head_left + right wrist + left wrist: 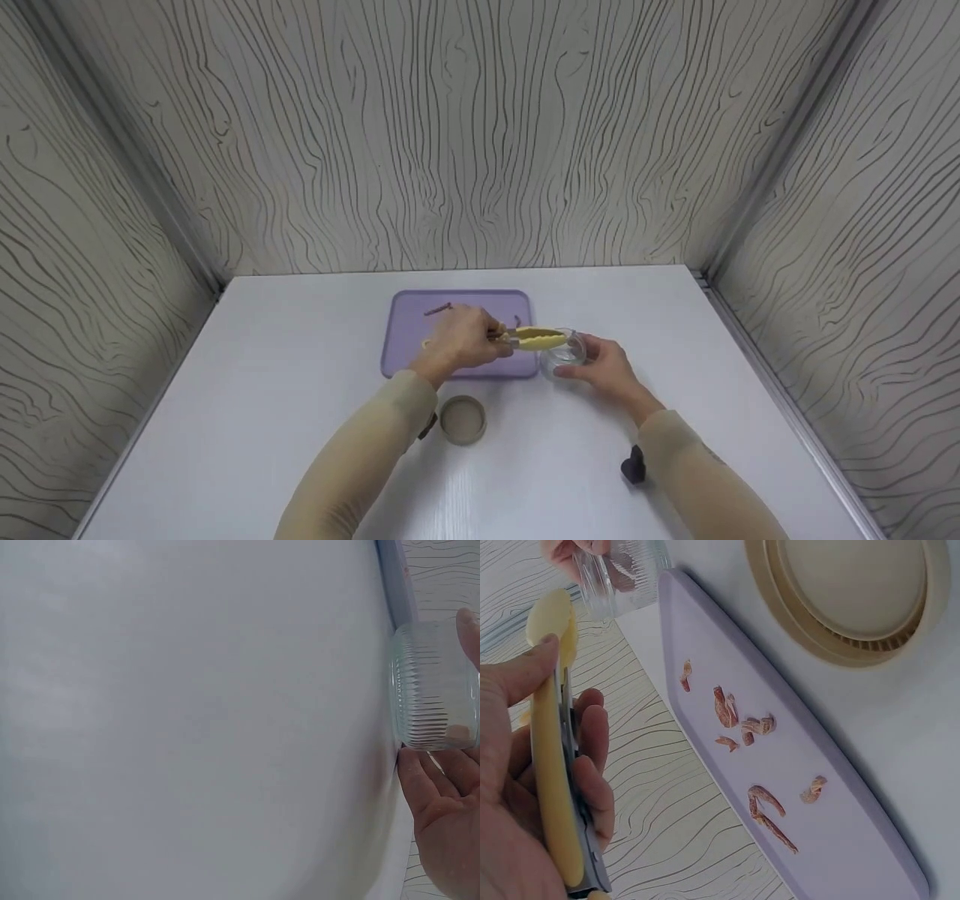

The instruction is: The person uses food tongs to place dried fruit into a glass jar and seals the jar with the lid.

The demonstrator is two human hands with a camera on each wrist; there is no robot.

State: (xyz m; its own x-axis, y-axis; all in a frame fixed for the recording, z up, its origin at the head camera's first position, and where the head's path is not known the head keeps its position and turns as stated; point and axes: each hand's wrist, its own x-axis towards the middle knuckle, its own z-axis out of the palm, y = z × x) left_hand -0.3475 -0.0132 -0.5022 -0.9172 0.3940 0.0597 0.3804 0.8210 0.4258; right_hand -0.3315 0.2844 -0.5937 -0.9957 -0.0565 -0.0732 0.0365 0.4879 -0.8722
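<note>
My left hand (466,337) grips a pair of tongs (536,341) with yellow handles and scalloped yellow tips. The tips point right and overlap the mouth of a clear ribbed glass jar (424,690) in the head view. I cannot tell whether anything is between them. Thumb and fingers of my right hand (606,369) hold the jar from its right side, beside the tray. Several reddish-brown dried strips and chunks (725,706), like dried meat, lie scattered on the purple tray (399,352). My left hand hides part of the tray in the head view.
A round beige lid (463,421) lies on the white table (300,360) in front of the tray. Wood-grain-patterned panels (450,150) stand behind the table and along both sides.
</note>
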